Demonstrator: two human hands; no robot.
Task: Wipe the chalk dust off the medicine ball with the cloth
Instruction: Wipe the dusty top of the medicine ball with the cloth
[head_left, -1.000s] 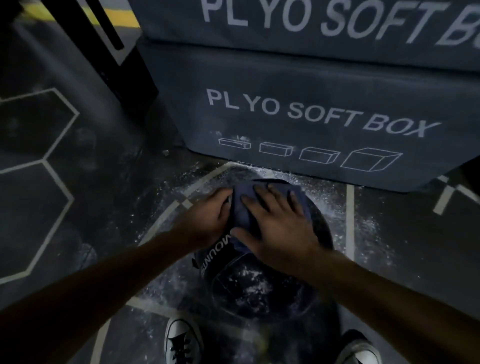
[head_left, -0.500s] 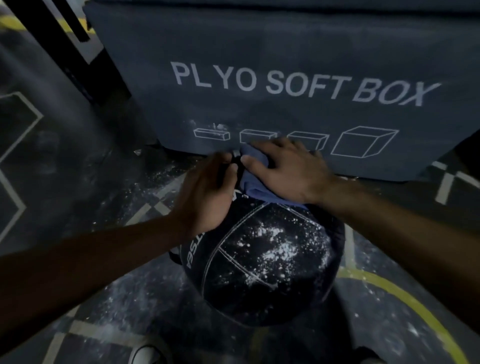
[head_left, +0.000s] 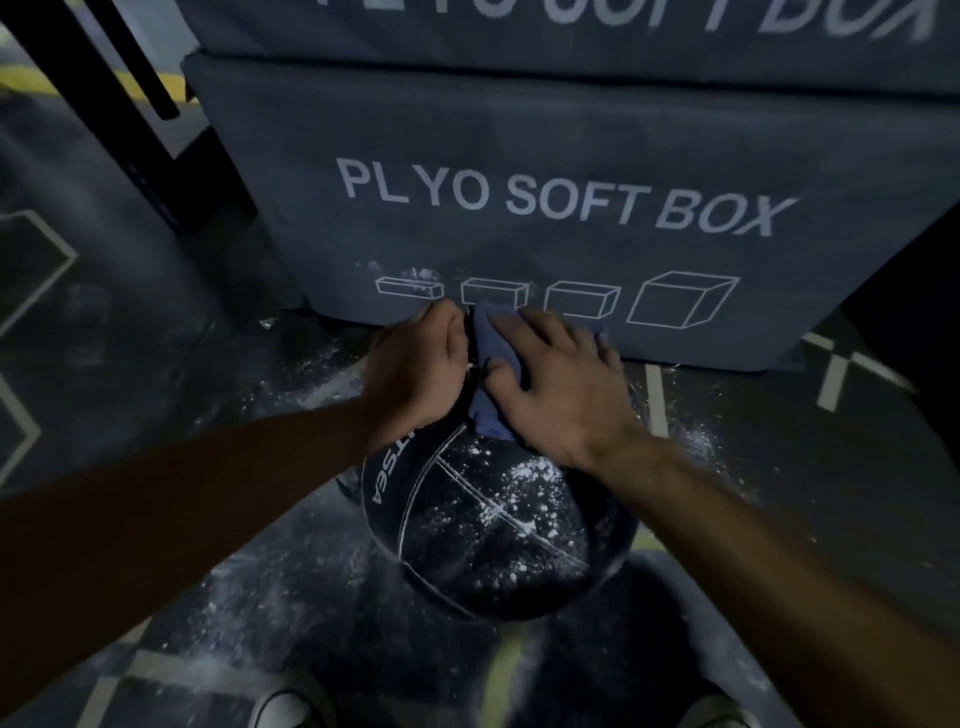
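A dark medicine ball (head_left: 488, 530) with white seams and white chalk specks sits on the floor in front of me. A blue cloth (head_left: 488, 358) lies over the ball's far top side. My right hand (head_left: 561, 384) presses flat on the cloth, fingers spread. My left hand (head_left: 421, 369) cups the ball's upper left side beside the cloth, with its fingers curving over the far edge. The cloth's far part is hidden under my right hand.
A stack of grey soft plyo boxes (head_left: 561, 197) stands right behind the ball. Chalk dust (head_left: 311, 384) is scattered on the dark floor around the ball. My shoes (head_left: 291, 706) show at the bottom edge. A black rack leg (head_left: 130, 104) rises at the upper left.
The ball has turned, bringing more of its chalk-marked face toward me. Both hands and the cloth shifted toward the ball's far top. The camera view swung up and down.
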